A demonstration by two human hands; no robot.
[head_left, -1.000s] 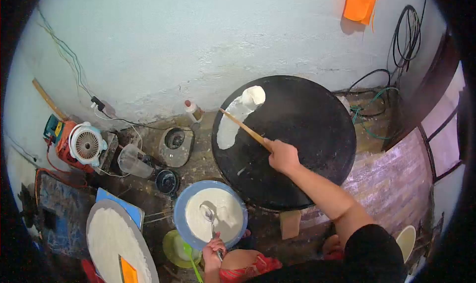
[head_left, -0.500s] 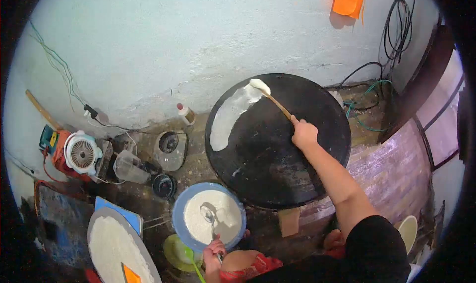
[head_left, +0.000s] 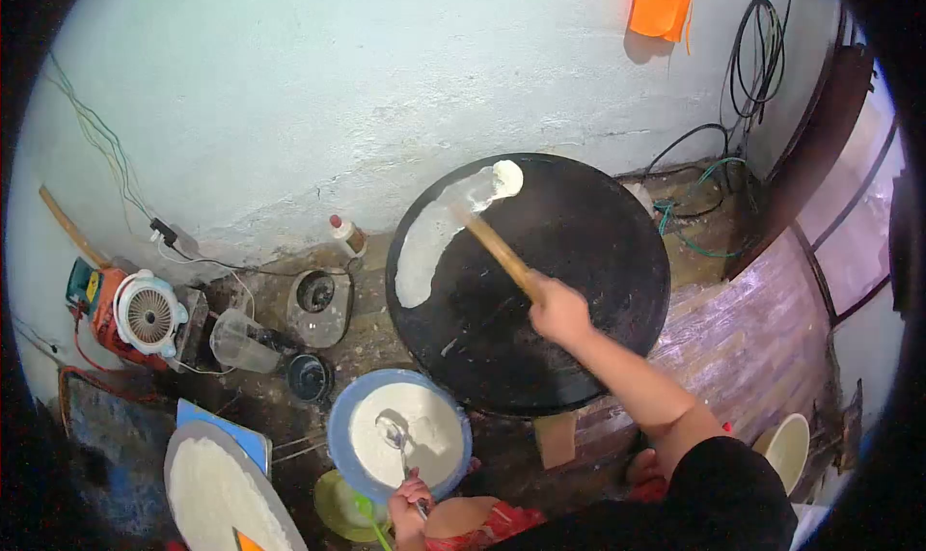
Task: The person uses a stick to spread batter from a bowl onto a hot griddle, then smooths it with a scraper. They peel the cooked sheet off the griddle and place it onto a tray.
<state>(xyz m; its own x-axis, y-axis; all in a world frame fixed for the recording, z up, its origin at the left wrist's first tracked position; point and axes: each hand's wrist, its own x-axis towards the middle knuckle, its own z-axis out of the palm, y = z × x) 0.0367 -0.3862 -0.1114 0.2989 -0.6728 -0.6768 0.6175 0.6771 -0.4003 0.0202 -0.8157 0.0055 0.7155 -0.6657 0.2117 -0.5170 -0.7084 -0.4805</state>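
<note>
The right hand (head_left: 559, 312), clenched on the wooden spreader (head_left: 497, 250), has swept back leftward across the griddle (head_left: 598, 261), widening the batter (head_left: 429, 242) arc. The left hand (head_left: 410, 498) still grips the ladle (head_left: 395, 437) in the batter bowl (head_left: 340, 426).

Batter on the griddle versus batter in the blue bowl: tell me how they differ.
The batter on the griddle is a thin curved streak along the black griddle's left edge; the batter in the blue bowl is a round pool. The right hand holds a wooden stick over the streak; the left hand holds a spoon in the pool. Both are white.

Wooden stick (head_left: 497, 250) blurs mid-length (left hand (head_left: 413, 501) edge-cropped).
</note>
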